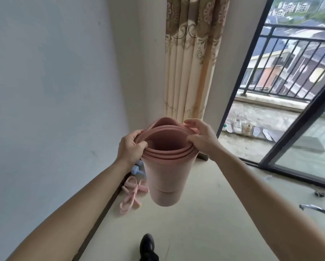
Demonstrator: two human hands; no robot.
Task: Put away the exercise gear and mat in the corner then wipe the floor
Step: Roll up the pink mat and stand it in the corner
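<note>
A pink exercise mat (166, 178), rolled into a loose tube, stands upright in front of me, seen from above into its open top. My left hand (131, 147) pinches the left rim of the roll, and my right hand (199, 135) grips the right rim. The roll's lower end is close to the floor; I cannot tell whether it touches. Behind it by the wall lie a pink skipping rope (131, 193) and a light blue dumbbell (138, 169), the latter partly hidden by my left wrist and the mat.
A white wall (54, 91) runs along the left with a dark skirting board. A patterned curtain (191, 59) hangs in the corner ahead. An open sliding glass door (299, 140) leads to a balcony with shoes. Chrome chair legs (320, 208) lie right. My black shoe (147, 245) is below.
</note>
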